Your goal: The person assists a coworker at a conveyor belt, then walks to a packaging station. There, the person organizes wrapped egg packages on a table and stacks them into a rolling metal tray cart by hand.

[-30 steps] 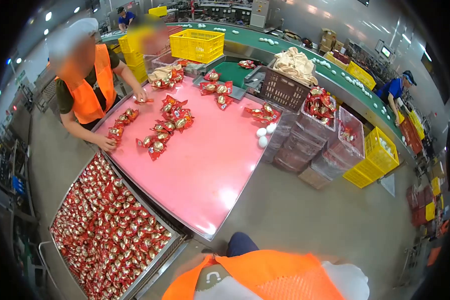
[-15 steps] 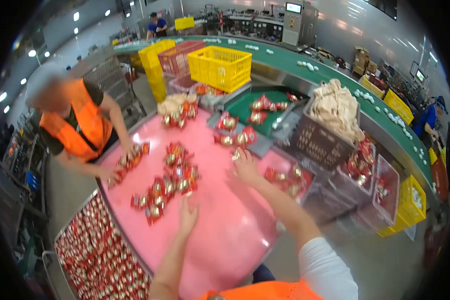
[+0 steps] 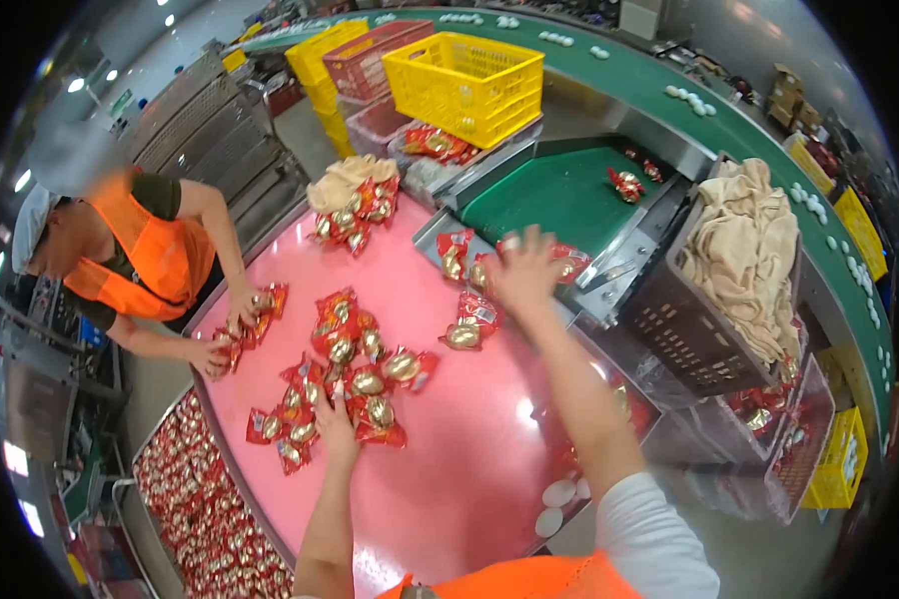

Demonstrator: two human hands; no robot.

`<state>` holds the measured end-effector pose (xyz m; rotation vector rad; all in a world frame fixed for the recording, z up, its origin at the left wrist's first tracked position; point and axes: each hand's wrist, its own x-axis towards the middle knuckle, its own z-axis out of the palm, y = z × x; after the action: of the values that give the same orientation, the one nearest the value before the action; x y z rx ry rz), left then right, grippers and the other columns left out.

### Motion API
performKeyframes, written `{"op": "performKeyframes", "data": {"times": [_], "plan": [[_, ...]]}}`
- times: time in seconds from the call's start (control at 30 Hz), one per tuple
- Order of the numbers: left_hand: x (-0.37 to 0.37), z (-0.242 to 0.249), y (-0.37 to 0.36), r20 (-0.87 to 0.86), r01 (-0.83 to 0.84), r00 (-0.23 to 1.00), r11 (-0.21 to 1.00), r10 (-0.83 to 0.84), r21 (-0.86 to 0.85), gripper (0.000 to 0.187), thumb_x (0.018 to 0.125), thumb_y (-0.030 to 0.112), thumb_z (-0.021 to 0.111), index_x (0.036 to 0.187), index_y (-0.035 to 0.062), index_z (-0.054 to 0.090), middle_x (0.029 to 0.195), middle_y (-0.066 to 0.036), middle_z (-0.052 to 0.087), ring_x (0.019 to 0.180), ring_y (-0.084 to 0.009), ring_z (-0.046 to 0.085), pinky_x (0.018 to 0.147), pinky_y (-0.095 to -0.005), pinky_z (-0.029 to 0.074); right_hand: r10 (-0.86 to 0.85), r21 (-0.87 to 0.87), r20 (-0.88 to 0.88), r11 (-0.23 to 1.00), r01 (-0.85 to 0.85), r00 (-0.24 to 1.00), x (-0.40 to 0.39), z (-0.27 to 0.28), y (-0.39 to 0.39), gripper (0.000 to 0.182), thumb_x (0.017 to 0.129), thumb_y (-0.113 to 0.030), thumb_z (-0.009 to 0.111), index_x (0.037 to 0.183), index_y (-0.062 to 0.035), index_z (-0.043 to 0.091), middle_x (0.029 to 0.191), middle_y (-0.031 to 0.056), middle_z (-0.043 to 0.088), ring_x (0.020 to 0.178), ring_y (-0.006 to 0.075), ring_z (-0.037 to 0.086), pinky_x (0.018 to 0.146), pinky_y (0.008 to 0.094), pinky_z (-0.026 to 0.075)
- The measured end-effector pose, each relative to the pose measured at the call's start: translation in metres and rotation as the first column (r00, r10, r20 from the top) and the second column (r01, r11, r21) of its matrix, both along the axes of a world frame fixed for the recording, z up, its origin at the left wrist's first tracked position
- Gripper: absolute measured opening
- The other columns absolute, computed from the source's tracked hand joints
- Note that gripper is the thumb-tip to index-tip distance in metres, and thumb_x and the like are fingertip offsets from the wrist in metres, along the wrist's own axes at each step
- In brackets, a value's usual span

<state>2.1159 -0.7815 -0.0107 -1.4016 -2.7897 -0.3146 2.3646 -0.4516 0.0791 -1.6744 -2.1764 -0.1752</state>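
While the right hand (image 3: 525,275) touches red packets (image 3: 569,262), print is unreadable.

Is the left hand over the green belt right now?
No, the left hand is at the cluster of red-and-gold packets on the pink tabletop.

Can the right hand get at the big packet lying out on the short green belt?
Probably yes: the right hand is at the belt's near edge, and only bare green surface seems to separate it from the packet, though it may take a stretch.
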Motion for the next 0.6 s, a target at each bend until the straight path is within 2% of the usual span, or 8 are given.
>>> {"op": "performKeyframes", "data": {"times": [0.03, 0.07, 0.13, 0.2, 0.3, 0.47, 0.5, 0.6], "plan": [[0.002, 0.004, -0.006, 0.071, -0.015, 0.997, 0.999, 0.017, -0.030, 0.069, 0.084, 0.016, 0.069, 0.146, 0.0152, 0.038, 0.151, -0.024, 0.027, 0.131, -0.0453, 0.034, 0.105, -0.0573, 0.033, -0.018, -0.142, -0.003, 0.990, 0.018, 1.000, 0.008, -0.008, 0.017, 0.070, 0.089, -0.064, 0.044, 0.142, -0.0181, 0.047, 0.150, 0.0176, 0.038, 0.136, 0.0402, 0.035, 0.096, 0.0685, 0.034], [0.001, -0.007, -0.017, -0.027, 0.023, 0.999, 0.999, -0.022, 0.043, 0.065, 0.083, 0.016, 0.069, 0.143, 0.0165, 0.042, 0.143, -0.021, 0.038, 0.127, -0.0421, 0.039, 0.104, -0.0546, 0.034, -0.035, -0.282, 0.003, 0.959, 0.035, 0.999, 0.007, -0.020, 0.019, 0.068, 0.091, -0.066, 0.040, 0.144, -0.0224, 0.045, 0.151, 0.0168, 0.036, 0.136, 0.0400, 0.034, 0.096, 0.0689, 0.034], [0.003, 0.005, -0.025, 0.081, 0.022, 0.997, 0.999, -0.020, -0.031, 0.063, 0.083, 0.015, 0.068, 0.141, 0.0170, 0.045, 0.131, -0.017, 0.047, 0.120, -0.0382, 0.044, 0.101, -0.0515, 0.036, 0.073, -0.361, 0.033, 0.931, -0.056, 0.997, -0.018, -0.033, -0.006, 0.069, 0.092, -0.067, 0.038, 0.145, -0.0233, 0.044, 0.152, 0.0162, 0.035, 0.136, 0.0393, 0.034, 0.096, 0.0679, 0.035], [0.006, 0.009, -0.036, -0.044, 0.125, 0.991, 0.992, -0.125, -0.010, 0.062, 0.082, 0.016, 0.068, 0.141, 0.0166, 0.047, 0.121, -0.014, 0.051, 0.115, -0.0354, 0.046, 0.098, -0.0498, 0.038, 0.221, -0.399, 0.065, 0.899, -0.178, 0.973, -0.050, -0.040, -0.040, 0.070, 0.092, -0.067, 0.037, 0.146, -0.0232, 0.043, 0.150, 0.0156, 0.038, 0.132, 0.0368, 0.038, 0.095, 0.0645, 0.038], [0.014, 0.015, -0.064, -0.021, 0.162, 0.986, 0.987, -0.163, -0.013, 0.056, 0.084, 0.018, 0.066, 0.138, 0.0140, 0.050, 0.130, -0.012, 0.052, 0.120, -0.0358, 0.045, 0.100, -0.0495, 0.037, 0.413, -0.466, -0.002, 0.805, -0.366, 0.911, -0.092, -0.060, -0.110, 0.066, 0.091, -0.063, 0.044, 0.144, -0.0231, 0.045, 0.137, 0.0142, 0.047, 0.123, 0.0341, 0.044, 0.091, 0.0602, 0.042], [0.023, 0.008, -0.140, -0.054, 0.182, 0.981, 0.979, -0.187, -0.088, 0.060, 0.082, 0.018, 0.066, 0.138, 0.0131, 0.049, 0.138, -0.011, 0.049, 0.124, -0.0353, 0.043, 0.104, -0.0498, 0.034, 0.547, -0.381, 0.005, 0.775, -0.504, 0.837, -0.146, -0.058, -0.200, 0.063, 0.092, -0.059, 0.047, 0.141, -0.0212, 0.048, 0.127, 0.0148, 0.051, 0.116, 0.0327, 0.049, 0.089, 0.0534, 0.046], [0.023, 0.012, -0.155, 0.002, 0.153, 0.988, 0.982, -0.153, -0.112, 0.064, 0.080, 0.018, 0.066, 0.140, 0.0130, 0.047, 0.140, -0.012, 0.046, 0.127, -0.0357, 0.041, 0.105, -0.0495, 0.033, 0.615, -0.397, -0.110, 0.693, -0.602, 0.780, -0.151, -0.060, -0.206, 0.062, 0.093, -0.059, 0.045, 0.140, -0.0188, 0.050, 0.129, 0.0162, 0.051, 0.115, 0.0341, 0.050, 0.090, 0.0564, 0.045], [0.024, 0.033, -0.192, 0.121, 0.124, 0.986, 0.991, -0.116, -0.053, 0.074, 0.076, 0.011, 0.063, 0.145, 0.0109, 0.039, 0.148, -0.015, 0.038, 0.132, -0.0386, 0.037, 0.109, -0.0501, 0.030, 0.654, 0.014, -0.476, 0.674, -0.739, 0.587, -0.159, -0.075, -0.211, 0.055, 0.092, -0.048, 0.054, 0.129, -0.0079, 0.056, 0.123, 0.0175, 0.055, 0.115, 0.0354, 0.054, 0.092, 0.0506, 0.048]]}}
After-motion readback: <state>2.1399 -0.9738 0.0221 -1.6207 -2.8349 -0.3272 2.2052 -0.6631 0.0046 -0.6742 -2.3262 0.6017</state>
